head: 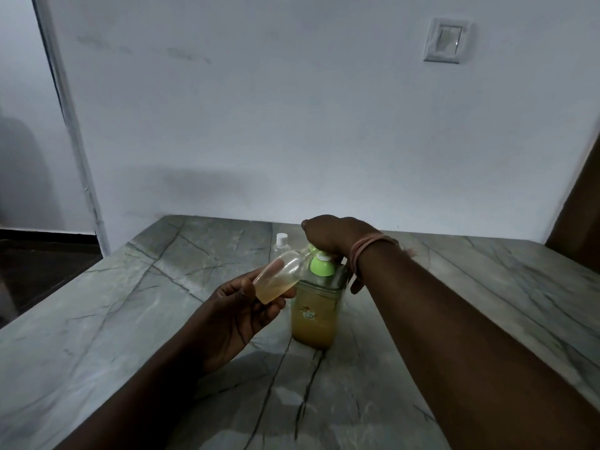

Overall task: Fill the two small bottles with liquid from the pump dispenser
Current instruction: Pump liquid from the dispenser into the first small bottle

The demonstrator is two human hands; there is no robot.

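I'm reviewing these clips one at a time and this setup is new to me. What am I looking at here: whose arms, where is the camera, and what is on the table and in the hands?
There is no robot here: the arms belong to a person wearing a wide-angle camera on the head, looking forward and down. The left hand holds a small clear bottle, tilted, its mouth up at the green pump; a little yellowish liquid sits in its low end. The right hand rests on top of the pump of the dispenser, which stands on the marbled table and holds yellowish liquid. A second small bottle, white-capped, stands behind it. A wall switch is on the wall.
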